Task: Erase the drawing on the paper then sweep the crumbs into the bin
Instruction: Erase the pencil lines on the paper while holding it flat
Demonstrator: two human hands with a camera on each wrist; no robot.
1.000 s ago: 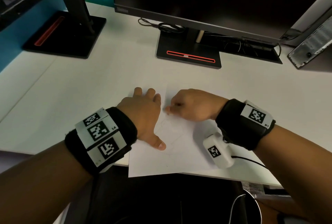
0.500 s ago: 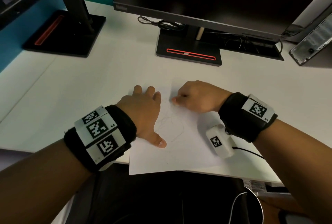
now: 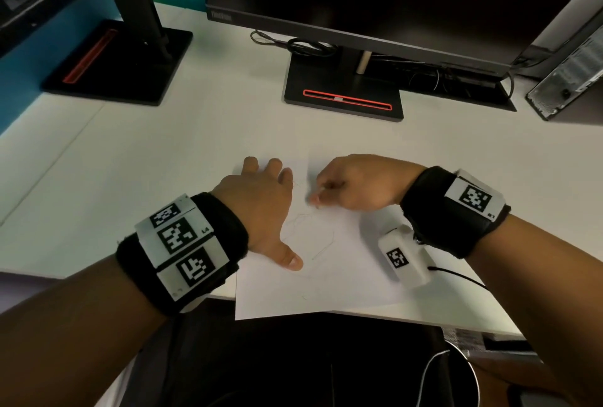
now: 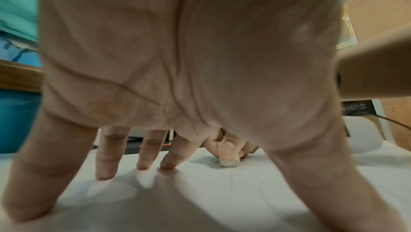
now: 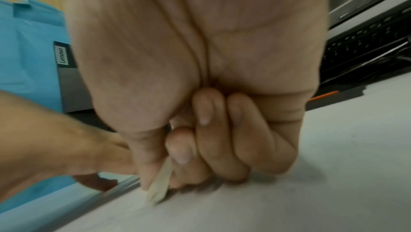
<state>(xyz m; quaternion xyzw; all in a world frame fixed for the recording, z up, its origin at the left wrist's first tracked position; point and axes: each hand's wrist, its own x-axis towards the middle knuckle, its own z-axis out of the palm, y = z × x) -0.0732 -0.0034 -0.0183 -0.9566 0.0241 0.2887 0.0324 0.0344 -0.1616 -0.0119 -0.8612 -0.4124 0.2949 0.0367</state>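
A white sheet of paper [image 3: 346, 279] lies at the desk's front edge, with a faint pencil drawing [image 3: 310, 230] near its middle. My left hand [image 3: 261, 207] lies flat on the sheet's left part, fingers spread and thumb out. My right hand [image 3: 352, 187] pinches a small pale eraser [image 4: 229, 162] between thumb and fingers, its tip pressed on the paper above the drawing. The eraser [image 5: 159, 190] also shows in the right wrist view, slanting down onto the sheet. No crumbs can be made out.
A monitor stand [image 3: 342, 93] stands behind the paper, a second stand [image 3: 120, 63] at the back left, a computer case [image 3: 567, 80] at the back right. A round bin [image 3: 463, 374] with a white cable sits below the desk edge at the lower right.
My right hand has rubbed back and forth over the upper part of the drawing, first away from me, now back toward me. My left hand has stayed in place.
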